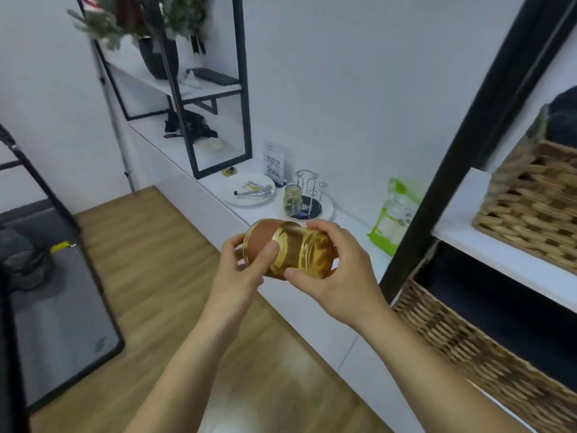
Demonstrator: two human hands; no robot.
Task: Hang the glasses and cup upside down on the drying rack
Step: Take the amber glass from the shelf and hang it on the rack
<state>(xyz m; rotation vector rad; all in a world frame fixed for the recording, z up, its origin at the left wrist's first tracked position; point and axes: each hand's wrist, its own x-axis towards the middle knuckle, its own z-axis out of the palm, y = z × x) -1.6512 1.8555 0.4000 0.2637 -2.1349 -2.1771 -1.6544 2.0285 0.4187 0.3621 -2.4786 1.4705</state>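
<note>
You hold an amber glass (296, 250) on its side in both hands, in the air in front of the white tabletop (352, 226) and above the wooden floor (150, 276). Its open mouth faces left and toward you, and its base points right. Your left hand (246, 270) grips the rim end, with the thumb laid across the side of the glass and the fingers (232, 245) curled behind the mouth. Your right hand (337, 270) wraps the base end, fingers over the top and thumb pressed underneath, so both hands are clamped on the glass.

Beyond it on the tabletop stands the drying rack (309, 195), a set of thin wire posts rising from a round base. A clear glass (293, 198) already sits upside down on one of its left posts; the other posts are bare. Just left of the rack lies a white plate (248, 190) holding a few small items, too blurred to name. Behind the rack stands a small card with a QR code (274, 165). To the right of the rack, a green and clear bag (395, 214) stands by the black shelf post (462, 157). Woven baskets (530, 201) fill the shelves at the right.
</note>
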